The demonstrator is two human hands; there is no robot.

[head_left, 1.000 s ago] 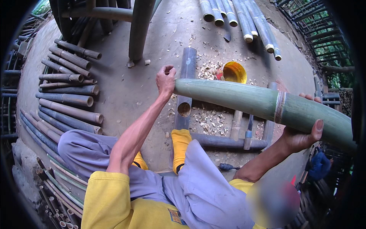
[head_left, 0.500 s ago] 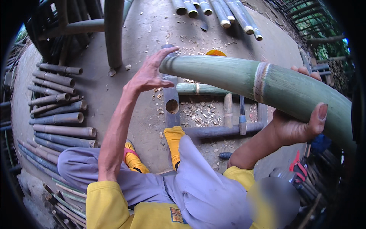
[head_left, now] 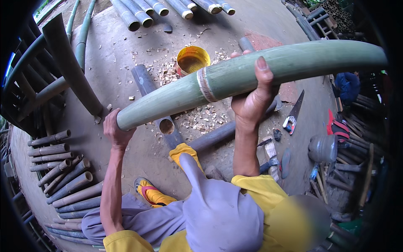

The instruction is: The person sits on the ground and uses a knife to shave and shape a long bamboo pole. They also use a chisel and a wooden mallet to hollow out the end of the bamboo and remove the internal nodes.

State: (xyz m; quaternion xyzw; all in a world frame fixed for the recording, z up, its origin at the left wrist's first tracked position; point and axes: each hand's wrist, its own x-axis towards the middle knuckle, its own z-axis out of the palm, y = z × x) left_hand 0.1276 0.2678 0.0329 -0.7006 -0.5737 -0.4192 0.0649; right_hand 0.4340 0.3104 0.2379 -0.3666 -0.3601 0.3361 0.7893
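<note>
The green bamboo pole (head_left: pixel 252 77) was held level above the chip-strewn ground (head_left: pixel 126 54). The right hand (head_left: pixel 254 98) gripped its middle (thumb over the top), and the left hand (head_left: pixel 117 132) cupped its cut end.

Under the green bamboo pole (head_left: pixel 252 75) I hold across my front, the ground is crowded. A dark pipe (head_left: pixel 153 103) with a hole lies just past my foot, with wood chips (head_left: pixel 201 117) and a yellow bowl (head_left: pixel 192 59) beyond it. Short bamboo pieces (head_left: pixel 63 176) are stacked on my left, and a hand saw (head_left: pixel 292 114) and small tools lie on my right. Bare concrete (head_left: pixel 113 50) opens between the pipe and the leaning poles (head_left: pixel 69 67) at far left.
</note>
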